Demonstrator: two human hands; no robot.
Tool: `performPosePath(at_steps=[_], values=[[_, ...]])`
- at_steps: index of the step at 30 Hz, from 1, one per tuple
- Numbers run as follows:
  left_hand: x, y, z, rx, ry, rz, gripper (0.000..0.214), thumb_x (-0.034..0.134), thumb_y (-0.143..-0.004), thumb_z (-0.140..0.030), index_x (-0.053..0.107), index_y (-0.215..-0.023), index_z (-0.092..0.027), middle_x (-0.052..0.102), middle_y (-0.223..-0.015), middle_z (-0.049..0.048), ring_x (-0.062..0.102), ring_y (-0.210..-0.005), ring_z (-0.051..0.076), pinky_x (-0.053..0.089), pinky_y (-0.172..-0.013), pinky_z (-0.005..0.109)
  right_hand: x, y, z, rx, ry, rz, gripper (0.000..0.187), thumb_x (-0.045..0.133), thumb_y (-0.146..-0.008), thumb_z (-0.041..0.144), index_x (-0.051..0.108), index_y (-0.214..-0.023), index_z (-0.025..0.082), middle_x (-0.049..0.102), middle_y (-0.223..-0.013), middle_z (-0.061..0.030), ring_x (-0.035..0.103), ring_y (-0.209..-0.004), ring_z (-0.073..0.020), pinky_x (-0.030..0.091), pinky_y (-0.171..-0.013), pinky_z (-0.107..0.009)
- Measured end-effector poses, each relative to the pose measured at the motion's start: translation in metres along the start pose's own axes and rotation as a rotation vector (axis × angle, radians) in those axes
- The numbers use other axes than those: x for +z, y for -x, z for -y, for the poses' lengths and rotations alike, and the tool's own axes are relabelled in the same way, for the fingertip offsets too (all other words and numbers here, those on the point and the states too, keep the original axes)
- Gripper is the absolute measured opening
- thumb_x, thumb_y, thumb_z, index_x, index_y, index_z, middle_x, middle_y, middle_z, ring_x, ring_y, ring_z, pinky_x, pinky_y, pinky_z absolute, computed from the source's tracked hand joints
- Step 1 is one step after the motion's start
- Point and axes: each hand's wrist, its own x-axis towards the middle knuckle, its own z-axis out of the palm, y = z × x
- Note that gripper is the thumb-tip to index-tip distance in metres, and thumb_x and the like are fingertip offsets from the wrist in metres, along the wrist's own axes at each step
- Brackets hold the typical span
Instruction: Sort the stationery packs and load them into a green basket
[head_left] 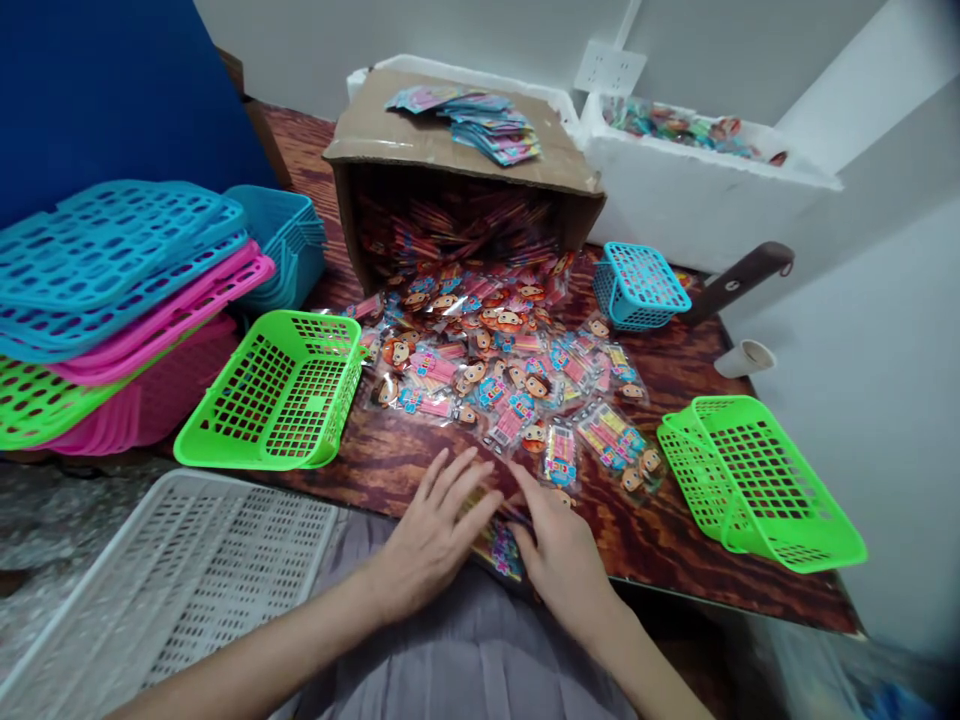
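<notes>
My left hand [442, 535] is at the table's front edge, its fingers stretched out and slightly apart. Facing it, my right hand [564, 550] has its index finger extended and its thumb held away. Between them lies a small printed plastic packet [504, 552], partly covered by my fingers; I cannot make out a firm grip on it. Just beyond my fingertips spreads a heap of clear packets [517, 410] with cartoon heads and pink or yellow sticks. The heap spills from a cardboard box [465, 130] lying on its side, with more packets inside.
Green baskets stand left [255, 440] and right [787, 500]. Stacked blue, pink and green plastic pieces [112, 260] fill the far left. A small blue basket [645, 285], a paper cup [744, 358] and a white foam box [667, 190] are at the right. A white crate [225, 560] is below left.
</notes>
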Motion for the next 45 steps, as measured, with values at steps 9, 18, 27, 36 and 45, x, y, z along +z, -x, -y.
performPosePath(at_steps=[9,18,27,36,45], values=[[-0.005,-0.006,0.012,-0.074,0.075,0.057,0.095,0.056,-0.084,-0.008,-0.001,-0.159,-0.020,0.021,-0.161,0.0203,0.010,-0.152,0.035,0.014,-0.120,0.067,-0.015,-0.012,0.004,0.096,0.021,0.105,0.047,0.060,-0.092,0.023,0.047,-0.137,0.018,0.069,-0.121,-0.0112,0.066,-0.108,-0.0289,0.052,-0.093,-0.047],[0.001,0.005,0.012,-0.117,0.121,0.032,0.095,0.057,-0.085,-0.009,-0.002,-0.159,-0.020,0.017,-0.163,0.0206,0.011,-0.152,0.035,0.018,-0.119,0.066,-0.013,-0.005,-0.001,0.077,0.063,0.124,0.058,0.059,-0.091,0.022,0.041,-0.145,0.017,0.057,-0.143,-0.0145,0.058,-0.126,-0.0302,0.050,-0.103,-0.049],[-0.005,-0.004,0.008,-0.071,0.026,0.073,0.100,0.053,-0.079,-0.002,-0.003,-0.159,-0.023,0.004,-0.165,0.0202,0.006,-0.153,0.037,0.008,-0.118,0.068,-0.010,-0.005,0.010,0.133,0.054,0.183,0.055,0.057,-0.091,0.018,0.042,-0.144,0.014,0.063,-0.133,-0.0158,0.060,-0.121,-0.0312,0.050,-0.099,-0.048],[-0.005,-0.018,0.008,0.083,0.028,0.349,0.047,0.047,-0.094,-0.012,0.044,-0.141,-0.017,0.064,-0.119,0.0064,0.055,-0.113,0.022,-0.003,-0.123,0.058,-0.056,-0.056,-0.009,-0.024,0.041,0.247,0.029,0.041,-0.100,0.026,0.069,-0.096,0.019,0.073,-0.092,-0.0064,0.065,-0.087,-0.0217,0.048,-0.079,-0.034],[-0.011,-0.026,0.004,-0.002,0.065,0.473,0.031,0.048,-0.096,-0.015,0.054,-0.126,-0.020,0.062,-0.112,0.0052,0.053,-0.100,0.024,0.043,-0.094,0.042,-0.055,-0.143,-0.040,-0.344,0.477,-0.019,0.027,0.045,-0.090,0.007,0.067,-0.102,0.014,0.067,-0.110,-0.0161,0.052,-0.115,-0.0285,0.030,-0.109,-0.049]])
